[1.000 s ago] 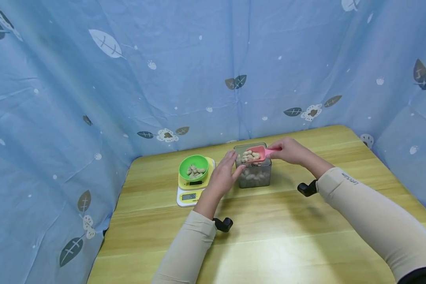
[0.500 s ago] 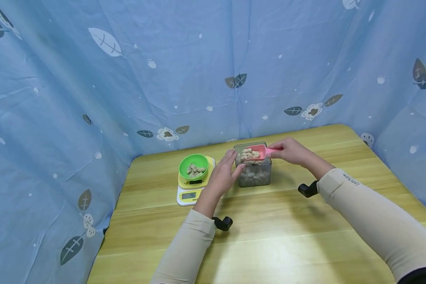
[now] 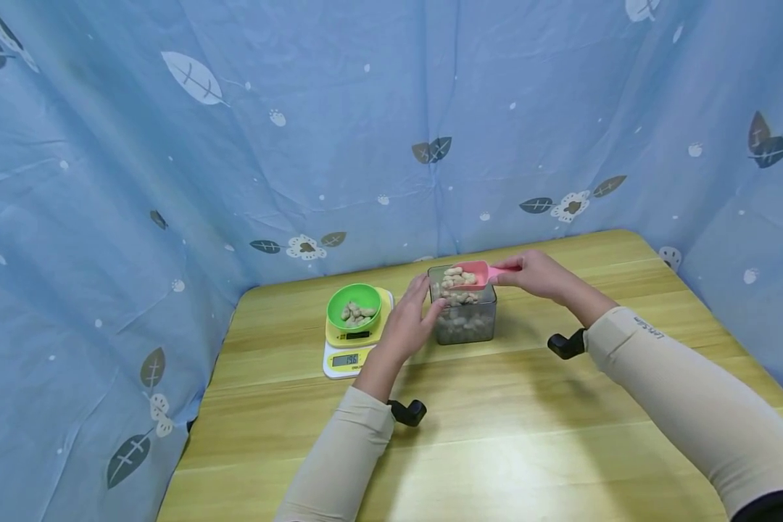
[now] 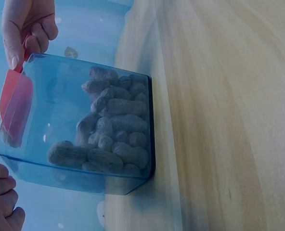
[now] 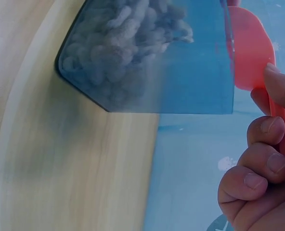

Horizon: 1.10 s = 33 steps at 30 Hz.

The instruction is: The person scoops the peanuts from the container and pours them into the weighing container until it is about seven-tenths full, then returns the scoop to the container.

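Observation:
A clear square container (image 3: 465,324) half full of peanuts stands mid-table. My right hand (image 3: 520,272) pinches the handle of a pink scoop (image 3: 473,274) heaped with peanuts, level over the container's open top. My left hand (image 3: 424,303) rests with straight fingers against the container's left wall. In the left wrist view the container (image 4: 99,125) fills the frame, with the scoop (image 4: 15,108) at its rim. In the right wrist view my fingers (image 5: 265,166) curl round the scoop (image 5: 251,48) handle beside the container (image 5: 147,62).
Left of the container a green bowl (image 3: 354,306) with a few peanuts sits on a yellow-and-white scale (image 3: 347,359) reading 196. Blue leaf-print curtain (image 3: 235,145) walls the wooden table (image 3: 496,449) at the back and both sides.
My right hand has lifted the loaded scoop slightly higher over the container's opening. My left hand stays against the container wall.

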{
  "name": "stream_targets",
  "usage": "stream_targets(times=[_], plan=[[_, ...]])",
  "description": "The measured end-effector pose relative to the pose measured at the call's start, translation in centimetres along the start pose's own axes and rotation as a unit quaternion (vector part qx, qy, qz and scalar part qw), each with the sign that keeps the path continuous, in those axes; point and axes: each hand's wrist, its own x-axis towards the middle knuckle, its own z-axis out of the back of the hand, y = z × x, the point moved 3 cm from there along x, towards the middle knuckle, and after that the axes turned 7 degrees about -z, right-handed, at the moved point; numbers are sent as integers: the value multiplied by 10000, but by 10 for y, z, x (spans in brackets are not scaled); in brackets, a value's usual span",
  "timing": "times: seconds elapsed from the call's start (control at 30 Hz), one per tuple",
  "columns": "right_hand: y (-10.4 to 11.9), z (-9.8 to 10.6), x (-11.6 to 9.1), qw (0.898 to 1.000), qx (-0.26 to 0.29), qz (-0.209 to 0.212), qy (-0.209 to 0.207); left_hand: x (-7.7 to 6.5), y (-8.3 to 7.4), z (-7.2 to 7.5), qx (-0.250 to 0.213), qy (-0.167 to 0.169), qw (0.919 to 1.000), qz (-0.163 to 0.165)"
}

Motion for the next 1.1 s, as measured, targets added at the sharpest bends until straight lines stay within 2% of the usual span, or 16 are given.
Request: stream_targets(times=[0.27,0.53,0.8,0.97,1.1], plan=[[16,2,0,9996,89,252,24,-9,12,18,-176,-302,9993,124],[43,-11,9,9990,143,414,27,-28,45,44,5,-556,9975,440],[77,-37,18,9979,324,511,214,-54,78,67,10,-855,9919,937],[95,-56,25,9978,296,532,268,-69,96,73,33,-957,9881,1207],[104,-72,31,9978,287,523,304,-79,108,75,52,-902,9871,1322]])
